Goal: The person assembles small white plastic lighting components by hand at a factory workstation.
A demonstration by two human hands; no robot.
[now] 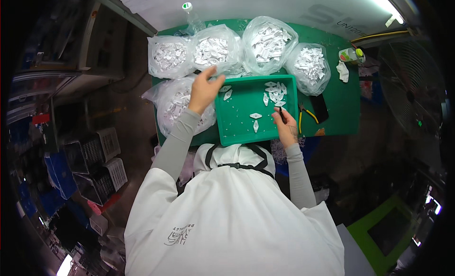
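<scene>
My left hand [204, 92] is over the left rim of a green tray [237, 129], thumb and fingers apart, with nothing visible between them. Beyond it sits an open clear bag of small white parts [212, 49]. In my right hand [287, 131], at the tray's right side, is a slim black tool [283, 115]; its exact kind is not clear. Just past its tip lies a cluster of white diamond-shaped plastic pieces [276, 92]. Two similar pieces [256, 121] lie near the tray's middle, and two more [227, 93] in its far left corner.
More bags of white parts [270, 43] line the green table's far side. Yellow-handled pliers [308, 115] and a dark phone-like slab [319, 109] lie right of the tray. A clear bottle [193, 21] stands at the back; another bottle [350, 55] lies far right beside a crumpled tissue [342, 72].
</scene>
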